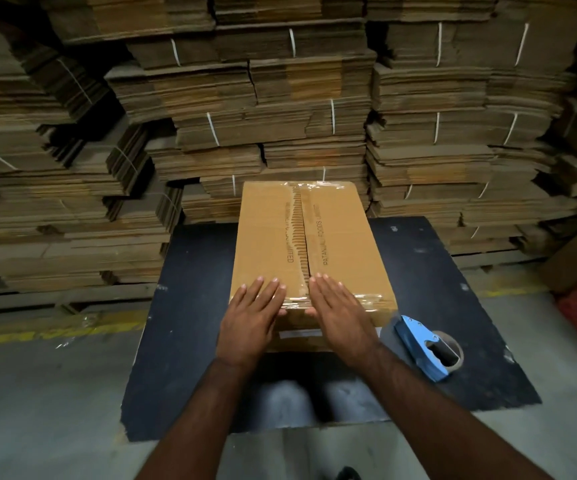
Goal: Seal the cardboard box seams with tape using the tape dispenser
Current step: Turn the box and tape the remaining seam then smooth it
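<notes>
— Head view: where's the cardboard box [314, 244]?
— Middle of the dark board [183, 341], reaching its far edge. Left hand [250, 317] and right hand [340, 315] lie flat, fingers straight, pressing its near taped edge.
— Tape dispenser [425, 346]?
— Right of the box, near the board's right edge, untouched.

**Bare forearms, pale trousers**

Both arms are bare from the lower edge of the picture to the fingertips, with no sleeve in view. The left hand [250, 318] and the right hand [340, 315] carry no glove, ring or watch that can be made out, and the fingernails are short and pale. Below the arms, the knees [309, 403] show blurred, light grey-blue trousers. At the bottom edge sits a dark shape, perhaps a shoe [347, 474], too cropped to tell.
</notes>
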A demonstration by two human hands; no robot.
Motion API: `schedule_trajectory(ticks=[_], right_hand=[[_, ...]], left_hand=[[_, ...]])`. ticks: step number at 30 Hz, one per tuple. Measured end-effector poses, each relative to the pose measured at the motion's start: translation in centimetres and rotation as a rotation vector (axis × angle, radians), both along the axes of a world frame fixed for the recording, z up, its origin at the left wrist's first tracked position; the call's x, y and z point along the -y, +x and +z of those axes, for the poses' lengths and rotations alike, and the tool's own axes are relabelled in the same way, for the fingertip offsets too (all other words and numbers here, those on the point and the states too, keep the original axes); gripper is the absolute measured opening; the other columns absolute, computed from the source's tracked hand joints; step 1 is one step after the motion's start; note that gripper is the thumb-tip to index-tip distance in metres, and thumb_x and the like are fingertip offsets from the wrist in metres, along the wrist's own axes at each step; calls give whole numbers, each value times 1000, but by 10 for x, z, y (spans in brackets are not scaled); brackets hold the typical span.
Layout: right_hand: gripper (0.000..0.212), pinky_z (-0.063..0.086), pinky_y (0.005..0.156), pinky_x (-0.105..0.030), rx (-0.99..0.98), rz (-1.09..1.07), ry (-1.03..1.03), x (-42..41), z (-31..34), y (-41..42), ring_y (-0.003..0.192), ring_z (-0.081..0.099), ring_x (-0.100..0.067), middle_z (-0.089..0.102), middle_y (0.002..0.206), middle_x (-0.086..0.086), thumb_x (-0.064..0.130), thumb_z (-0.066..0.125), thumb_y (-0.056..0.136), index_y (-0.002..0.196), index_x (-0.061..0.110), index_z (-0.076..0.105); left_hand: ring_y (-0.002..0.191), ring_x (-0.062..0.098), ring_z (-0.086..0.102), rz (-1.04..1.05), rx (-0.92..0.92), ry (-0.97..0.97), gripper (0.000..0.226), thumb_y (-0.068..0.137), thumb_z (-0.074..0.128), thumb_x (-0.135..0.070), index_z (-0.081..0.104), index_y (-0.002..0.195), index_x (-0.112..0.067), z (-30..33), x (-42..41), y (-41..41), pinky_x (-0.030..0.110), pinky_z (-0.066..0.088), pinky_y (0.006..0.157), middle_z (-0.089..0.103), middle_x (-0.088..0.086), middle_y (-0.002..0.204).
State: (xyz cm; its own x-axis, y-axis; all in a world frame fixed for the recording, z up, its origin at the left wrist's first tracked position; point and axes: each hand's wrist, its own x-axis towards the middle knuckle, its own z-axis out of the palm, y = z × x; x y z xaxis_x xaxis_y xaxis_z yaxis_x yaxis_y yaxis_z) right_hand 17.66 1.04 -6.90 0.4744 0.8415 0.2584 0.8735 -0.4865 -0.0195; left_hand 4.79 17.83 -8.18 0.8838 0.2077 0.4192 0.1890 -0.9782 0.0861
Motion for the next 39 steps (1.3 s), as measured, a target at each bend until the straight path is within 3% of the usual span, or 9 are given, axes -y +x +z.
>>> schedule_trajectory(ticks=[5,10,13,16,21,25,28,34,39], right_hand=[[56,35,111,-44,43,90,-6,4,-7,8,134,49,-31,53,143,-19,38,45,97,139,1,51],[75,25,113,-43,-51,25,-29,12,4,23,138,44,-30,47,148,-17,52,9,103,144,2,46],[61,27,114,-42,-6,8,-24,14,-6,22,137,46,-31,49,147,-17,41,24,105,143,1,47],[54,29,115,-43,48,65,-16,18,-15,25,138,44,-31,47,148,-18,33,40,101,144,0,46],[65,31,113,-42,-7,106,-34,21,0,29,136,47,-29,50,146,-16,49,30,101,141,2,50],[63,21,116,-39,-31,-7,-21,27,2,32,141,39,-27,44,151,-15,46,22,105,146,3,44],[67,25,116,-42,-33,45,-80,32,-2,34,140,40,-30,44,150,-17,46,15,104,146,2,44],[71,26,118,-43,-110,122,-90,40,5,46,144,35,-28,39,154,-16,51,18,101,148,3,40],[62,31,114,-43,-79,24,-39,53,5,50,139,42,-27,45,150,-16,43,25,103,144,3,46]], left_hand=[[140,30,44,-44,-49,23,51,96,54,-31,50,146,-22,-4,-5,-9,48,36,113,48,2,152],[142,26,42,64,-20,-82,50,103,33,-46,51,145,-25,4,14,10,47,33,115,50,-1,150],[137,29,49,42,-24,0,48,103,38,-44,58,140,-22,-4,22,23,47,40,110,55,1,146],[138,27,48,8,-64,69,48,101,42,-40,53,144,-23,-12,15,22,46,39,108,50,-1,150],[144,24,39,33,-102,-10,52,104,32,-46,46,149,-24,4,24,19,45,33,114,42,-3,156],[143,25,41,57,-156,-44,54,104,26,-47,47,148,-24,9,39,33,48,35,114,45,-2,154],[142,25,43,50,-228,11,53,102,30,-45,44,150,-25,2,37,37,48,37,112,44,-4,155],[148,21,32,-51,-214,-21,53,104,29,-41,37,153,-25,10,41,34,45,29,117,35,-5,160],[143,22,40,-67,-207,-66,51,101,34,-36,46,148,-22,10,57,49,43,34,115,46,-2,154]])
